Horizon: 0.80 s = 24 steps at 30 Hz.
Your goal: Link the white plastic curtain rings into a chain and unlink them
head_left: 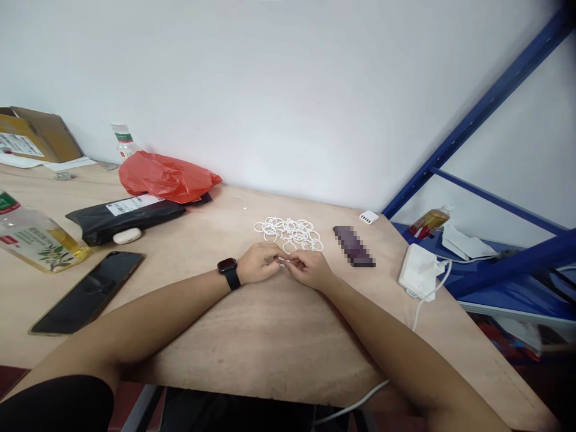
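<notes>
A loose pile of thin white plastic rings (297, 228), several with small tabs, lies on the wooden table just beyond my hands. My left hand (258, 263), with a black smartwatch (229, 273) on its wrist, is closed in a pinch. My right hand (310, 267) meets it fingertip to fingertip, also pinching. Between the fingertips shows a bit of a small white piece (282, 260), like the plastic of the rings; most of it is hidden by the fingers. One ring (290, 245) lies close to my right fingers.
To the left are a phone (87, 292), an oil bottle (40, 240), a white earbud case (127, 236), a black parcel (130, 217) and a red bag (166, 176). On the right are a pixelated dark object (354, 246), a white power strip (418, 270) with cable, and a blue rack (450, 144).
</notes>
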Each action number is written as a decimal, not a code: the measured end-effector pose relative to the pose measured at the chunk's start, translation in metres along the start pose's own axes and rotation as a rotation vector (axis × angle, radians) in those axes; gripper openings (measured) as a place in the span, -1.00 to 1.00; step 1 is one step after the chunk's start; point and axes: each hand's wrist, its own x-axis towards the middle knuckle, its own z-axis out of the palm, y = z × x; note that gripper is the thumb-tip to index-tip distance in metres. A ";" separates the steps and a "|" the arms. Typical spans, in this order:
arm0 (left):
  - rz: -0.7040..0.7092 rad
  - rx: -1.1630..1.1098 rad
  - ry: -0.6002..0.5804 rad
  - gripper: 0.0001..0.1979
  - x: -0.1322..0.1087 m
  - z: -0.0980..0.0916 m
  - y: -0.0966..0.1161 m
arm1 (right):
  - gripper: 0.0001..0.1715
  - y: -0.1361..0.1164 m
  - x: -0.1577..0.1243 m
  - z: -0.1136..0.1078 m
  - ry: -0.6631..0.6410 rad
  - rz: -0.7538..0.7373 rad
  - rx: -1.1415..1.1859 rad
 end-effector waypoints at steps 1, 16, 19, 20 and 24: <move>0.009 0.002 -0.006 -0.71 0.000 0.000 0.000 | -0.85 0.000 0.000 0.000 -0.009 -0.009 -0.003; -0.063 0.043 0.105 -0.65 0.001 -0.001 -0.002 | -0.78 0.004 0.002 0.000 0.095 0.197 -0.045; -0.135 0.076 0.199 -0.62 0.002 0.000 -0.006 | -0.67 0.012 0.004 -0.003 0.197 0.431 -0.075; -0.156 0.077 0.223 -0.64 0.002 0.000 -0.008 | -0.59 0.015 0.004 -0.004 0.196 0.480 -0.079; -0.182 0.053 0.259 -0.70 0.002 -0.001 -0.010 | -0.66 0.010 0.003 -0.005 0.017 0.378 -0.053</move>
